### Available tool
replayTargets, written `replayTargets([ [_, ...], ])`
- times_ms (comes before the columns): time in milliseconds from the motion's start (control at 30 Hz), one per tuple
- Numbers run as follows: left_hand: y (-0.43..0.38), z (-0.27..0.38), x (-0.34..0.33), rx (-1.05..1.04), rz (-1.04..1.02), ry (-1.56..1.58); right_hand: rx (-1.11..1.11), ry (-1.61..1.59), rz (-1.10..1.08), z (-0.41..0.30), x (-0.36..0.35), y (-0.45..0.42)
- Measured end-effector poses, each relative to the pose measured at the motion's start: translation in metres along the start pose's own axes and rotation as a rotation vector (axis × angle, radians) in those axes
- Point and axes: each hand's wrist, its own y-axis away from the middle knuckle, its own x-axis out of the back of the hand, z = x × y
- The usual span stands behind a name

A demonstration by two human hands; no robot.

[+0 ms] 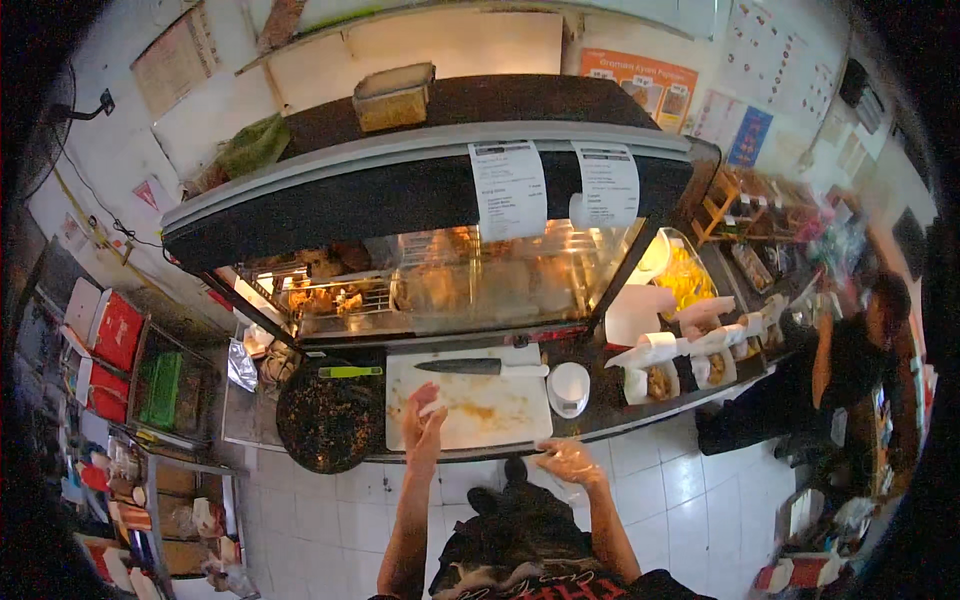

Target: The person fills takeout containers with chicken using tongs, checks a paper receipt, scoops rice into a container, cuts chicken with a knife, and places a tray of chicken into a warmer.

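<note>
My left hand (425,427) is raised over the left part of a white cutting board (517,420). A small whitish patch shows between its thumb and fingers; I cannot tell whether it is something held. My right hand (571,461) hovers past the counter's front edge, near the board's lower right corner. Its fingers are loosely bent and slightly apart, with a glossy look, and nothing is seen in them. A chef's knife (465,367) with a white handle lies across the back of the board, which is stained brown. To the board's right sits a white kitchen scale (569,390).
Behind the board stands a lit glass food warmer (480,292) with paper slips (510,187) hanging from it. A dark round crumb-covered tray (330,420) overhangs the counter at left. Open paper boxes (651,382) of food line the right side. A person (862,337) is at far right.
</note>
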Motion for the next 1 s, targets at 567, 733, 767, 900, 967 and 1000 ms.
replayTargets([
  [567,-0.135,0.161,-0.121,-0.628,0.077,-0.078,-0.085,-0.119,0.349,0.022,0.032,0.014],
  [733,-0.122,0.075,-0.182,-0.532,0.308,-0.241,0.035,-0.084,0.416,0.049,0.021,0.005],
  [767,-0.122,0.044,-0.199,-0.475,0.279,-0.356,-0.014,-0.076,0.407,0.057,0.021,0.005],
  [900,-0.150,-0.017,-0.190,-0.276,0.171,-0.390,-0.100,-0.171,0.262,0.030,0.024,-0.005],
  [967,-0.163,-0.023,-0.198,-0.355,0.164,-0.442,-0.068,-0.140,0.317,0.056,0.031,-0.013],
  [1000,-0.167,-0.027,-0.198,-0.335,0.153,-0.443,-0.079,-0.134,0.327,0.059,0.036,-0.015],
])
